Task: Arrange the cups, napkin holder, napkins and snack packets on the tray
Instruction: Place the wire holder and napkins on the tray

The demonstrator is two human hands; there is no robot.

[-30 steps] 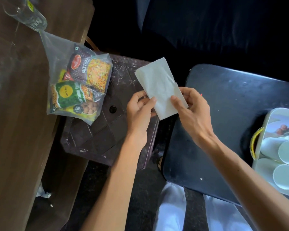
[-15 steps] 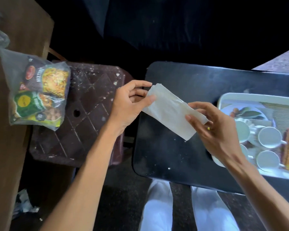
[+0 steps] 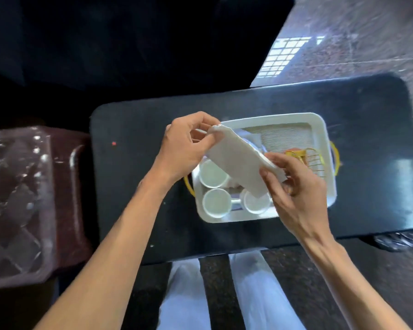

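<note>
— Around the tray?
— Black table (image 3: 134, 177) underneath; brown plastic stool (image 3: 31, 201) to the left, apart from it.
— Blocking the view?
— Folded white napkin (image 3: 243, 167), held slanted over the white tray (image 3: 320, 125), covering part of the cups.
— Inside?
— Three white cups (image 3: 216, 203) visible at the left end, gold napkin holder (image 3: 312, 160) at the right.
— Hands?
— Left hand (image 3: 184, 151) pinching the napkin's upper corner, right hand (image 3: 296, 194) pinching its lower end.

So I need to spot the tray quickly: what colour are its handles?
Yellow; the tray handles show in the head view.
</note>
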